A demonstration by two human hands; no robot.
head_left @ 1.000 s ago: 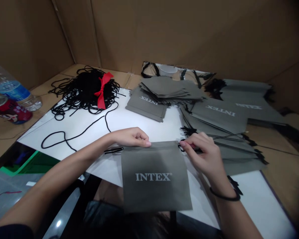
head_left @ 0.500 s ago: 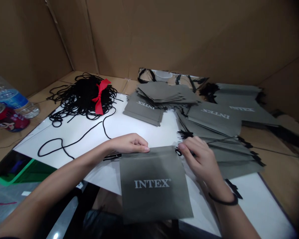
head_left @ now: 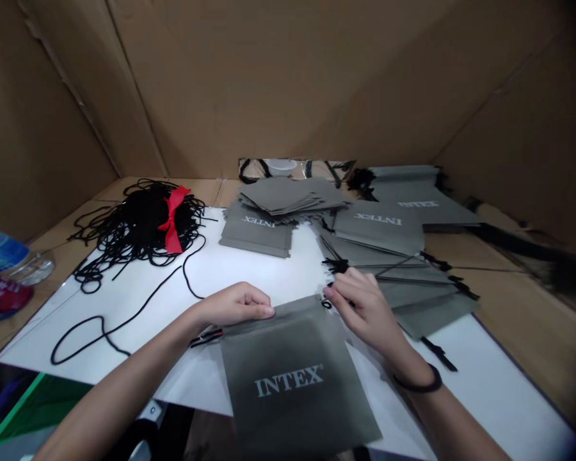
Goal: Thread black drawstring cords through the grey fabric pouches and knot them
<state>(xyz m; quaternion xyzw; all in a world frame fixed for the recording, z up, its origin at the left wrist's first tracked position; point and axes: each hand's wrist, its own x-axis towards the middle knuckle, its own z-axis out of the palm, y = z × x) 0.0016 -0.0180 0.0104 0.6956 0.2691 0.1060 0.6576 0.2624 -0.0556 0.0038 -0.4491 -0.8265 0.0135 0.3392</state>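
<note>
Grey bag (head_left: 292, 371) flat at near edge of white tabletop (head_left: 249, 275); left hand (head_left: 235, 306) curled closed on its top hem (likely steadying it), right hand (head_left: 360, 307) pinching black cord (head_left: 326, 303) at the hem's right corner.

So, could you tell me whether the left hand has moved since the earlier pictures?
No. The left hand still presses the top edge of the grey bag at the same spot on the white sheet; only the camera tilted.
</note>
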